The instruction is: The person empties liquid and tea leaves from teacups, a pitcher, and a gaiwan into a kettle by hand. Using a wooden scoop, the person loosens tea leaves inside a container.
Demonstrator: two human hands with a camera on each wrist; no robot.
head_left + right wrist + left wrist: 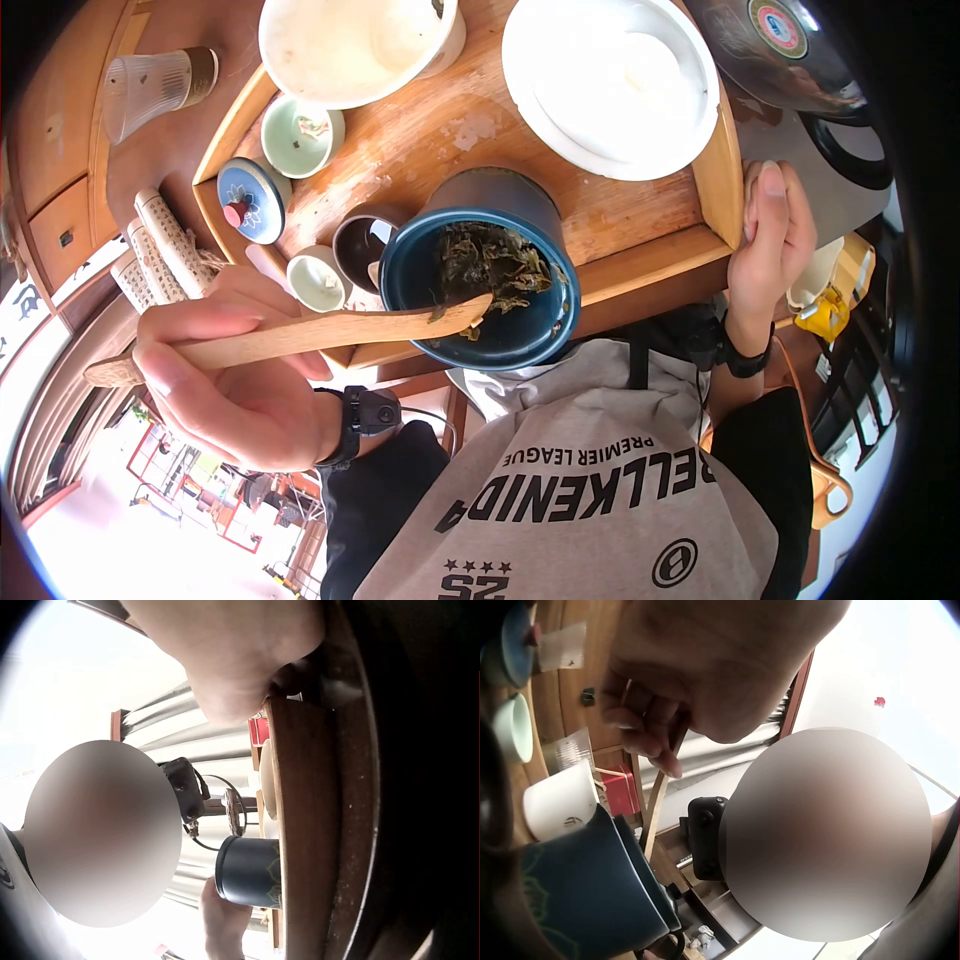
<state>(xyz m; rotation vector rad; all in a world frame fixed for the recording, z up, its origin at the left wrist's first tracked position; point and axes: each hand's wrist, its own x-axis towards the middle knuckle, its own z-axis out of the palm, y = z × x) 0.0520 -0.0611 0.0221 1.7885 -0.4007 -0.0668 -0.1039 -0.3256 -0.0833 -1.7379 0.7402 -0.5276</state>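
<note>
My left hand [235, 365] holds a long flat wooden tea stick [330, 330], fingers and thumb curled round its rear part. The stick's front end reaches over the rim of a deep blue pot [540, 340] and overlaps dark wet tea leaves [490, 262] inside it. A green pattern marks the outside of the pot in the left wrist view. At the right corner of the wooden tray [640, 262] rests my right hand [772, 225], its fingers loosely curled with nothing held. That hand shows from the wrist side in the right wrist view, fingers mostly hidden.
Left of the pot stand a brown cup [352, 250], a small white cup [317, 280], a pale green cup [300, 135] and a blue lid [250, 200]. Farther back are a large white bowl [350, 50] and a white dish [610, 90]. A dark kettle [790, 60] stands at the right.
</note>
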